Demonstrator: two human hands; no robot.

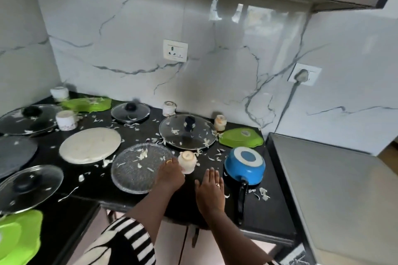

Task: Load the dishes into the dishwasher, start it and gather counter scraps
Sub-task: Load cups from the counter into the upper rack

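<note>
Your left hand (170,176) has its grip closed on a small white cup (187,161), which is tipped with its base turned up, at the front of the black desk (277,206). The cup lies between the glass plate (140,168) and the upturned blue saucepan (244,165). Your right hand (210,187) lies flat beside it with its fingers straight, holding nothing.

Risks from here, as I judge them:
- The cup is smooth and you hold it from one side. If you lift it fast it may slip and knock the glass plate, which your wrist already overlaps.
- The glass plate's near rim sits close to the desk edge. A nudge from your forearm could push it off.
- The saucepan's black handle (242,202) points towards you and reaches the desk edge, so your right arm could catch it.
- White scraps (263,193) are strewn over the desk and on the big glass lid (187,131). Anything you lift will shed them onto the floor unless you tip it off first.

The grey unit (333,189) on the right may be the dishwasher, but I cannot tell.

I can read no writing. The small jar (219,122) at the wall has an orange patch, too blurred to make out.
</note>
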